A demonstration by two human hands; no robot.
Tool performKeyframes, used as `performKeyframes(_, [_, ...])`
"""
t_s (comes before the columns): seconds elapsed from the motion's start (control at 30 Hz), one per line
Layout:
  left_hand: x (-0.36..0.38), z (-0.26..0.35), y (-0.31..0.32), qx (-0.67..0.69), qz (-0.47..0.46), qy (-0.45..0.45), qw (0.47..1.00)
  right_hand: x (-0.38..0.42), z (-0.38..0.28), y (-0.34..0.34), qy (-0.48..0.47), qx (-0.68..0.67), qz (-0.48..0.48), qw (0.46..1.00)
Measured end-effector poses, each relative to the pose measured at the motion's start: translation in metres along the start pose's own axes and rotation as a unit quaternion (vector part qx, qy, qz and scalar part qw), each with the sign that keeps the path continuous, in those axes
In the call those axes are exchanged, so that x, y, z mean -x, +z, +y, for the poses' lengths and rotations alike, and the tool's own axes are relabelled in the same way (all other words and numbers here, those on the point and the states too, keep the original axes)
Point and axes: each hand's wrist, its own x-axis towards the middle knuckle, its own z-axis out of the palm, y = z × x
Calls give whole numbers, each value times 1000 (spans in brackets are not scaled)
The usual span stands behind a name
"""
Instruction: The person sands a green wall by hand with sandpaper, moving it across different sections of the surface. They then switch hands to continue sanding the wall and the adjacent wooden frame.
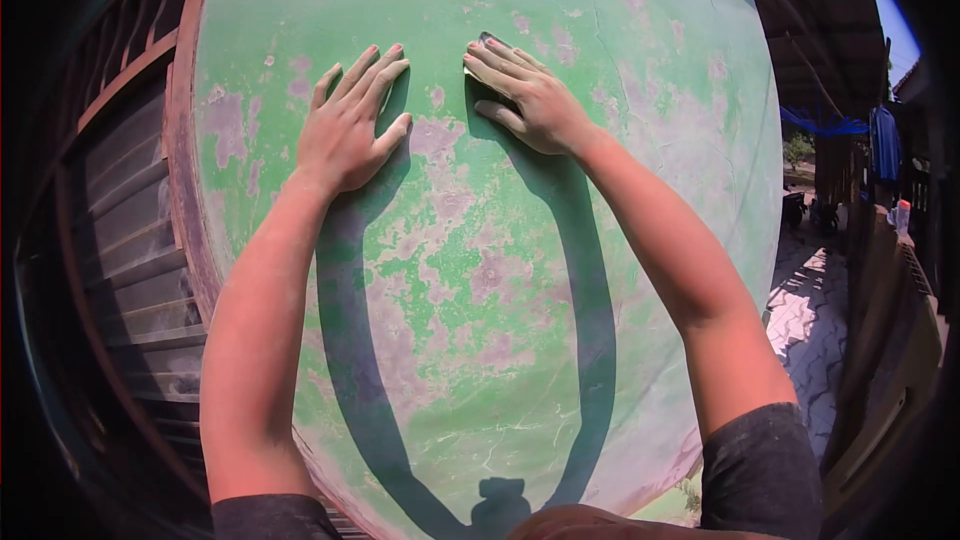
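In front of me is a wall (480,340) with green paint that is worn through in greyish-pink patches. My left hand (345,130) rests against its upper part, fingers stretched and thumb apart, with nothing in it. To its right, my right hand (530,100) presses a small piece of sandpaper (492,38) to the surface. Only the dark upper edge and a pale side edge of that piece show, since the fingers cover the rest. Pale dust coats both hands.
A louvred wooden shutter (135,240) in a brown frame stands left of the wall. Past the wall's right edge lie sunlit paving (810,320), a hanging blue cloth (884,143) and a wooden ledge bearing an orange-capped container (902,215). Shadows of my arms fall across the paint.
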Motion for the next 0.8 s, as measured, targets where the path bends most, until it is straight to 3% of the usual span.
performKeyframes(0.03, [-4,-22,-7,-34,-30,33,998,-4,12,0,-8,-1,11,1000])
performKeyframes(0.07, [-10,-40,-9,-68,-26,-43,996,-8,25,3,18,13,21,1000])
performKeyframes(0.17, [-7,-50,5,-106,38,-92,989,-22,24,22,93,32,56,994])
performKeyframes(0.23, [-6,-48,8,-108,30,-101,989,-40,3,45,194,59,143,969])
performKeyframes(0.33, [-5,-52,1,-111,22,-87,990,-40,-39,53,53,-10,85,995])
performKeyframes(0.43, [2,-58,-2,-89,10,-53,995,-37,-13,32,-40,-84,-3,996])
performKeyframes(0.57, [10,-50,-3,-85,15,-54,995,-70,33,27,155,-5,119,981])
performKeyframes(0.6, [8,-50,-4,-84,18,-56,995,-79,30,35,152,-6,122,981])
performKeyframes(0.67, [11,-50,-4,-75,15,-65,995,-96,-2,54,242,54,165,955])
performKeyframes(0.7, [10,-52,-6,-79,13,-60,995,-93,-13,65,188,75,161,966])
performKeyframes(0.8, [15,-54,-8,-76,10,-46,996,-65,-37,54,21,-33,72,997])
